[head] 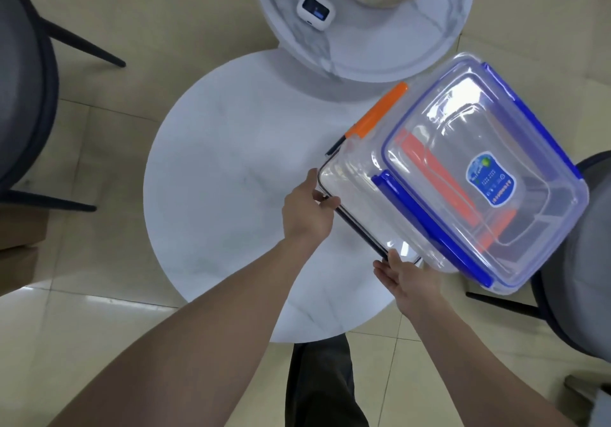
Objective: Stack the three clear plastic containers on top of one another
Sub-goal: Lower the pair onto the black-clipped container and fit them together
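Stacked clear containers (463,175) on round table (231,162), left hand (305,210) gripping bottom rim, right hand (408,281) flat against near corner

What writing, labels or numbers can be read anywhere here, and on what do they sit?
No text is legible.
Blue and white sticker on the lid of the top clear plastic container with blue clips: printed lines, too small and blurred to read.
Small white device with a lit screen on the upper round white marble table: display too blurred to read.
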Motion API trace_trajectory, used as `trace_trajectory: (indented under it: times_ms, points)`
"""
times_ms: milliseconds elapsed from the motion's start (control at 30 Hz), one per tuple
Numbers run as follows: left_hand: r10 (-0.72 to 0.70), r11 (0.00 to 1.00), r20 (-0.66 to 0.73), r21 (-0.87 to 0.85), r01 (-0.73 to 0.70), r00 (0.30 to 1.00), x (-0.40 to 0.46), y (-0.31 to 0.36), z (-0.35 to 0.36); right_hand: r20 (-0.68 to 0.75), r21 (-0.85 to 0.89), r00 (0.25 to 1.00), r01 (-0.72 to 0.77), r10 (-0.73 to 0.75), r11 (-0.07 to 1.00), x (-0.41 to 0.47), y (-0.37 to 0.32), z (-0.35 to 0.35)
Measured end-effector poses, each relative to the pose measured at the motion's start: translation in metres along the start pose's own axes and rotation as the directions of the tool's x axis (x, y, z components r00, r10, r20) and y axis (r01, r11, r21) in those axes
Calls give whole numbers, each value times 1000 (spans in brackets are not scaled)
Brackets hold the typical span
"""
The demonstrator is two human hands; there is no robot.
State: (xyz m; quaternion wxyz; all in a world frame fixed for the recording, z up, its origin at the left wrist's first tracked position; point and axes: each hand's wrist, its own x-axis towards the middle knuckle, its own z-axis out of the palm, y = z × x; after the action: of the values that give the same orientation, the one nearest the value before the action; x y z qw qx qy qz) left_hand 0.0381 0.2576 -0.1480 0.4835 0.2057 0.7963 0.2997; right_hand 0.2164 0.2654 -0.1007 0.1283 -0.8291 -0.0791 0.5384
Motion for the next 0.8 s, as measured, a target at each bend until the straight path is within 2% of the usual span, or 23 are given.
trace_trajectory:
  times_ms: [167,500,800]
  points:
    - [29,997,33,64,-31,999,7,7,-2,-21,9,1000,12,-12,1000,-10,-1,4]
    - [43,987,111,151,-60,993,27,24,3,31,101,997,70,-74,992,-10,-10,7]
    - [96,971,143,202,-124,985,47,51,10,-1,171,996,93,-94,981,8,-28,9]
